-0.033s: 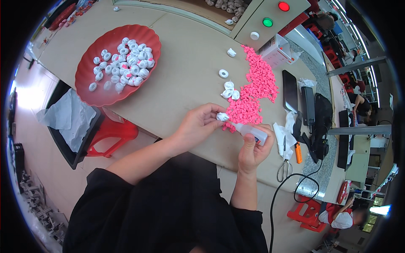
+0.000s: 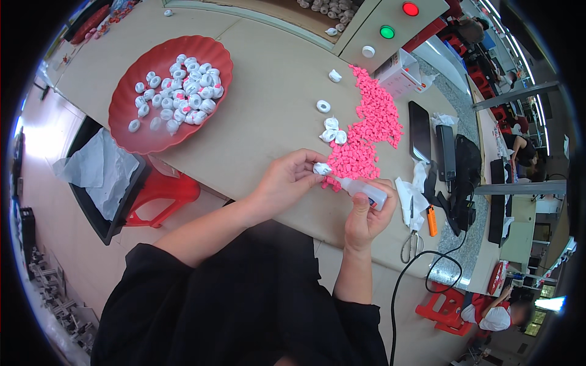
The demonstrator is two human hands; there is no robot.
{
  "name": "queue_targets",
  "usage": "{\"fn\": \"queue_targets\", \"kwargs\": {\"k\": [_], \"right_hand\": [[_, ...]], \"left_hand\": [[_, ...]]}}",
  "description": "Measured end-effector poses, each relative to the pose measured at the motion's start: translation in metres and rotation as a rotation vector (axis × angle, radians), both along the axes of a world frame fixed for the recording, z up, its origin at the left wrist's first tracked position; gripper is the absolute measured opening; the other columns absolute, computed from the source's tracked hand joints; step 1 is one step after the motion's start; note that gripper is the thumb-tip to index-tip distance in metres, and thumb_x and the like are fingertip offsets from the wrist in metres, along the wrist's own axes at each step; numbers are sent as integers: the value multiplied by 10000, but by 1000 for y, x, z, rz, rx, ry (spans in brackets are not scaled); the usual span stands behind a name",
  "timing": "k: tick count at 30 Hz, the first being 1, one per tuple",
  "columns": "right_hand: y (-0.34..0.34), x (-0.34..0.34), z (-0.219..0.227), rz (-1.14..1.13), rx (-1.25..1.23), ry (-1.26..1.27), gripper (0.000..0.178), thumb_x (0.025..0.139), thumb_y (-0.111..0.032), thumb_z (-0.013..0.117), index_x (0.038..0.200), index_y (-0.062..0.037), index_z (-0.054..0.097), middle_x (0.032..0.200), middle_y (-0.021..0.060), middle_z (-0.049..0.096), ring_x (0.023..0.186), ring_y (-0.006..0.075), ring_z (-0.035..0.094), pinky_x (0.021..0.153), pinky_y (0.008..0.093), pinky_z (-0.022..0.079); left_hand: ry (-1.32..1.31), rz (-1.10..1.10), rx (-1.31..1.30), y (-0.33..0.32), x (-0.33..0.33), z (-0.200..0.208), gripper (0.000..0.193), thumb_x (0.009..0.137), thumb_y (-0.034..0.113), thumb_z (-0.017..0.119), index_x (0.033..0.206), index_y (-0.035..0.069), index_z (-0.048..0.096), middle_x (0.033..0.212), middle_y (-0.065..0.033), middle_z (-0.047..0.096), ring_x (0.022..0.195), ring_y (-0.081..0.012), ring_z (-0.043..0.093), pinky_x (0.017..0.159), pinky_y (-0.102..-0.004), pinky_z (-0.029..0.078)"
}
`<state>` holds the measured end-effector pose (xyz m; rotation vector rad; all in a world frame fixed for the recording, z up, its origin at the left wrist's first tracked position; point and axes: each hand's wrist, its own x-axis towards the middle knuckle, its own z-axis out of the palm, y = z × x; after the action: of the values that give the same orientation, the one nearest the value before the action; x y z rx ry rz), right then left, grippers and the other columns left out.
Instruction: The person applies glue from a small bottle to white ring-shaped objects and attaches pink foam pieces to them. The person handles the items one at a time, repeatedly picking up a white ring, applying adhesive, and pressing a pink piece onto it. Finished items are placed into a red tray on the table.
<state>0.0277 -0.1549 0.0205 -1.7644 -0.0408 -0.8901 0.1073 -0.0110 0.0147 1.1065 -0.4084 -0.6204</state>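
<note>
The pale worktop (image 2: pixel 262 91) stretches out in front of the person, with the scalloped red dish (image 2: pixel 149 139) holding many small white pieces up and to the left of both hands. The heap of pink bits (image 2: pixel 375 110) spreads beyond the hands, its near end right beside the left hand's fingertips. The left hand (image 2: pixel 287 180) is pinched closed, thumb and fingers gripping one white piece. The right hand (image 2: pixel 366 222) is wrapped around a small translucent bottle, its thumb along the side. That squeeze bottle (image 2: pixel 371 193) lies tilted between the hands, its thin nozzle pointing left. The gripped white piece (image 2: pixel 321 168) sits at the left fingertips, by the nozzle's tip; whether they touch cannot be told.
</note>
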Motion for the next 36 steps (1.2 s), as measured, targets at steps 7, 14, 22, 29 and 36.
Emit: {"fn": "queue_targets", "kwargs": {"k": [7, 14, 22, 29, 36], "right_hand": [[-1, 3, -1, -23, -55, -25, 312, 843, -236, 598, 950, 6, 433, 886, 112, 480, 731, 147, 524, 575, 230, 488], [3, 2, 2, -32, -100, -72, 283, 805, -121, 636, 977, -1, 447, 898, 130, 532, 766, 169, 494, 673, 253, 411], [3, 1, 3, -47, -169, -71, 283, 793, -95, 642, 978, 2, 452, 888, 131, 540, 765, 178, 496, 665, 258, 410], [1, 0, 3, -56, -177, -68, 282, 793, -94, 641, 978, 4, 452, 883, 129, 539, 766, 182, 496, 665, 262, 410], [-1, 0, 1, -59, -148, -65, 283, 796, -104, 642, 973, 8, 452, 872, 127, 540, 753, 183, 497, 661, 259, 409]], "left_hand": [[1, 3, -5, 0, 0, -2, 250, 843, -78, 497, 1090, -44, 481, 990, -100, 562, 916, -146, 583, 835, -261, 473], [0, -3, 6, 0, 0, 1, 248, 840, -59, 522, 1084, -44, 482, 966, -97, 570, 893, -143, 591, 814, -257, 484], [4, -2, 11, 0, 0, 0, 242, 839, -55, 528, 1076, -43, 482, 967, -94, 571, 893, -136, 591, 803, -245, 481], [0, 7, 30, -1, 1, 0, 233, 838, -56, 532, 1065, -42, 484, 968, -90, 571, 899, -126, 587, 792, -236, 478], [0, 7, 29, -1, 1, -1, 230, 837, -55, 533, 1062, -43, 485, 973, -88, 570, 909, -121, 581, 798, -233, 474]]}}
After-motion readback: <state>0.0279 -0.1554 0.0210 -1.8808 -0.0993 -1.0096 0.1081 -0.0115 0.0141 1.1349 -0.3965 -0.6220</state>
